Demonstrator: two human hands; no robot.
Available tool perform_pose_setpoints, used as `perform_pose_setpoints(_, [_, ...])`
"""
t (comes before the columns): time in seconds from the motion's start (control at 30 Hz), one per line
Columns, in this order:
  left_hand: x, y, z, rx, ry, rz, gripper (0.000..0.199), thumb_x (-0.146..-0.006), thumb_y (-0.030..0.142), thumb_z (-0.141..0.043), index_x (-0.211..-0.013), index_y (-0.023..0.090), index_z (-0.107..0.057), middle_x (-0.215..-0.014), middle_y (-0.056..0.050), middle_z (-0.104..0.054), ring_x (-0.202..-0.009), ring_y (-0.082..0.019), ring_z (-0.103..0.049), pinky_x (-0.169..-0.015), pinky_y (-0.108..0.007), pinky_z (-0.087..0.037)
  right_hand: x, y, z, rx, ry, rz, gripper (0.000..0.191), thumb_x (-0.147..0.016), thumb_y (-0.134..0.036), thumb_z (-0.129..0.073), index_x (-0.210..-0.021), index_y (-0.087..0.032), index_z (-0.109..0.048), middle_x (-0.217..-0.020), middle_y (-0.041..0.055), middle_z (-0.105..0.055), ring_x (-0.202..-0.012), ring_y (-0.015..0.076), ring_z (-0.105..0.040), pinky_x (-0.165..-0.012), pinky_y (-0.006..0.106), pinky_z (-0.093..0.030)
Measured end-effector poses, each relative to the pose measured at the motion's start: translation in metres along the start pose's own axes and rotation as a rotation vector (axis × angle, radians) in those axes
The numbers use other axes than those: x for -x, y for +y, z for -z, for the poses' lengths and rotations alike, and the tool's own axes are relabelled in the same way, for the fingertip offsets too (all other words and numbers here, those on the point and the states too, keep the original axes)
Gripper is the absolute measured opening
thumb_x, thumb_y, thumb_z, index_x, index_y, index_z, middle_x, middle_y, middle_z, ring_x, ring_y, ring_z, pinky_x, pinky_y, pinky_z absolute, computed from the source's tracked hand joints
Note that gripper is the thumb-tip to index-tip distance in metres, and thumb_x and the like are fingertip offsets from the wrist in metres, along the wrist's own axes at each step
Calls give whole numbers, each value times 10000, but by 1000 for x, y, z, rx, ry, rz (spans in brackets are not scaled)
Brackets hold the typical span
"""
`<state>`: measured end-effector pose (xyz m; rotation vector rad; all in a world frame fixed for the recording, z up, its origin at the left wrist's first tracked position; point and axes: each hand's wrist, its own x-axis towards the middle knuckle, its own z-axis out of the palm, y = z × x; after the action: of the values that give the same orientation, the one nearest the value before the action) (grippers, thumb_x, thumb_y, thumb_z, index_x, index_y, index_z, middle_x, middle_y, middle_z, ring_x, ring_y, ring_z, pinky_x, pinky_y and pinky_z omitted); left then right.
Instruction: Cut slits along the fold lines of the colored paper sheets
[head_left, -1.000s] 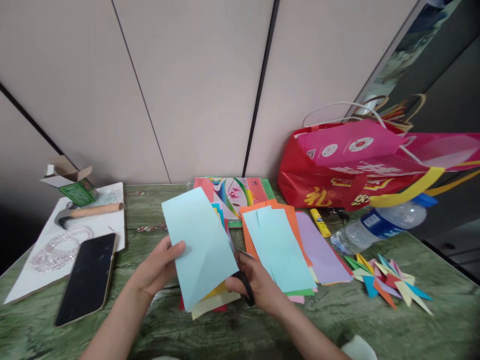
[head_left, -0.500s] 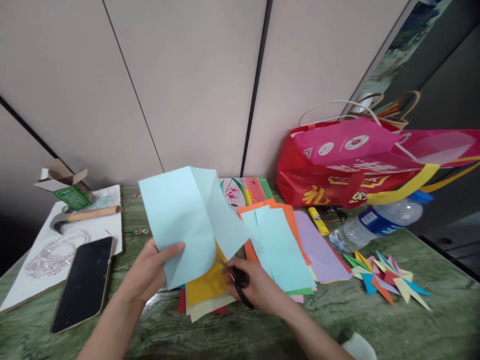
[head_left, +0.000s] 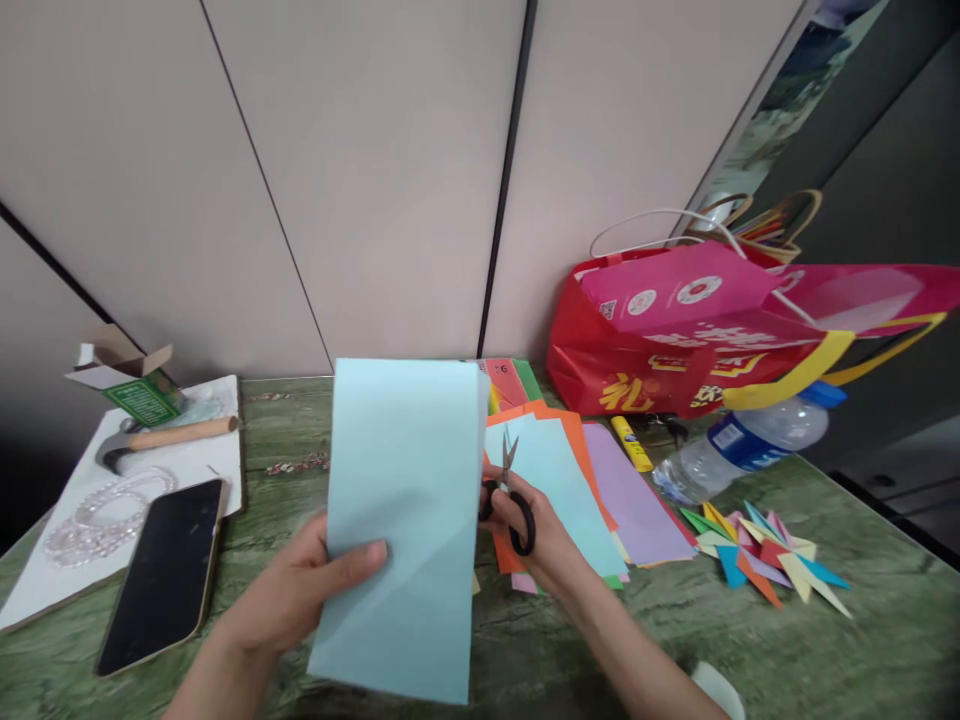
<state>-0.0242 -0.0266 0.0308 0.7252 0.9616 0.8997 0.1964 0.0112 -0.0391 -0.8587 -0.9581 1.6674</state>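
Note:
Upright in front of me is a light blue sheet point(head_left: 405, 500), long and narrow, gripped at its left edge by my left hand point(head_left: 315, 580), thumb on the near face. Black-handled scissors point(head_left: 511, 500) are in my right hand point(head_left: 536, 530), their blades pointing up and slightly parted. The fingertips of that hand are partly hidden near the sheet's right edge. Behind it, a cut light blue paper point(head_left: 555, 480) lies on orange sheets point(head_left: 581, 440), beside purple sheets point(head_left: 637, 500).
A phone point(head_left: 161, 575), bead strings point(head_left: 105, 515), a hammer point(head_left: 172, 435) and a green box point(head_left: 146, 390) are at left. At right are a glue stick point(head_left: 632, 444), a red bag point(head_left: 615, 350), a water bottle point(head_left: 742, 445) and a folded paper star point(head_left: 765, 550).
The blue sheet has turned from a slanted, spread position to upright and narrow, now covering the yellow papers. The scissors have left its cut edge and swung to point upward.

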Motion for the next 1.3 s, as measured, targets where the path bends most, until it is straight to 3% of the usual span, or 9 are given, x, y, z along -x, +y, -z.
perform_pose_setpoints(0.17, [-6,3,4,-50,-18,12,223,-630,236,-746,-850,207,-734,-742,-60,-760,-633,-224,-693,-583,-306,-560,0,0,1,-61,59,-87,427,-583,-399,-760,-897,-177,-575,-711,-3,-604,-609,142,-562,-542,233,-450])
perform_pose_setpoints(0.4, [-27,0,20,-195,170,-14,209,-670,260,-715,-853,160,-719,-728,-60,-756,-594,-201,-677,-540,-289,-544,-7,-8,15,197,437,139,415,-535,-329,-795,-813,-189,-522,-477,-108,-443,-414,59,-365,-413,180,-293])
perform_pose_setpoints(0.5, [-31,-2,19,-175,211,-42,202,-647,269,-733,-816,159,-719,-702,-49,-755,-577,-184,-669,-533,-272,-540,-8,-9,19,287,504,184,382,-579,-348,-763,-837,-178,-538,-559,-62,-522,-476,85,-435,-452,202,-336])
perform_pose_setpoints(0.63, [-29,2,16,-110,270,-89,236,-616,274,-757,-820,164,-717,-716,-45,-758,-592,-190,-674,-562,-284,-547,1,-18,12,330,616,413,310,-677,-334,-695,-906,-194,-541,-733,1,-611,-684,143,-568,-642,258,-440])
perform_pose_setpoints(0.7, [-29,4,15,-82,288,-111,255,-600,278,-767,-821,162,-716,-726,-48,-759,-606,-203,-680,-579,-297,-551,10,-23,4,298,418,398,278,-708,-326,-670,-912,-200,-530,-632,-25,-597,-596,133,-570,-609,259,-453])
perform_pose_setpoints(0.8, [-29,5,14,-58,279,-121,272,-599,276,-768,-837,159,-711,-748,-51,-761,-634,-215,-688,-620,-314,-555,21,-20,-9,181,-157,37,411,-785,-377,-583,-1124,-191,-444,-584,-16,-636,-446,115,-543,-485,240,-438])
perform_pose_setpoints(0.9, [-28,4,14,-56,269,-85,258,-626,272,-751,-853,156,-706,-747,-52,-762,-622,-203,-686,-599,-296,-555,25,-10,-14,130,-428,-205,515,-763,-372,-626,-1186,-189,-396,-578,-22,-643,-416,101,-542,-444,205,-418])
perform_pose_setpoints(1.07, [-25,7,11,-36,303,-63,238,-627,257,-753,-834,150,-705,-684,-45,-757,-523,-157,-655,-504,-238,-537,22,-4,-11,104,-566,-290,621,-761,-378,-645,-1273,-202,-342,-662,7,-653,-496,103,-581,-503,214,-430])
perform_pose_setpoints(1.3, [-23,7,4,-44,302,-47,267,-609,284,-762,-825,140,-699,-667,-43,-750,-526,-157,-648,-500,-241,-532,23,-5,-12,82,-580,-241,690,-741,-360,-673,-1312,-226,-308,-740,8,-610,-653,132,-581,-652,287,-452])
